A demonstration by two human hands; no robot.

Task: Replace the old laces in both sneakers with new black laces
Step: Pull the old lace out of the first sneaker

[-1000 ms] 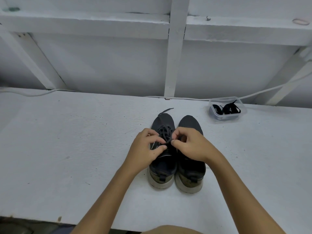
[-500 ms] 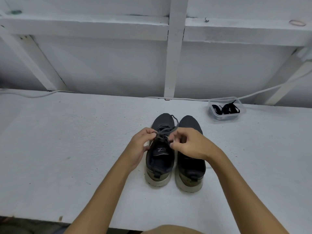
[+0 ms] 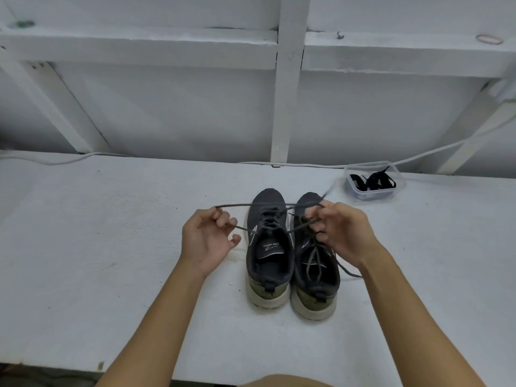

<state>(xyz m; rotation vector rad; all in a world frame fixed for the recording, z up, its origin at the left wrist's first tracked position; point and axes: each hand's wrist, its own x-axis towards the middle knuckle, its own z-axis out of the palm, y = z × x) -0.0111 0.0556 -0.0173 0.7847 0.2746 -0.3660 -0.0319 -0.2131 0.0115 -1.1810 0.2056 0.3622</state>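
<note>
Both bare forearms reach forward from the near edge of the desk toward its middle, angled slightly inward. The left hand [image 3: 208, 238] is turned palm inward, fingers loosely curled, with fingertips pinching a strand of lace [image 3: 251, 205]. The right hand [image 3: 344, 233] is knuckles up, fingers bent, gripping lace strands. The two hands are level with each other and well apart.

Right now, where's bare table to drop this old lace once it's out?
Bare table left of the left sneaker, and right of the right sneaker below the lace tub. Crowded between the sneakers, where both hands hold the old lace.
</note>
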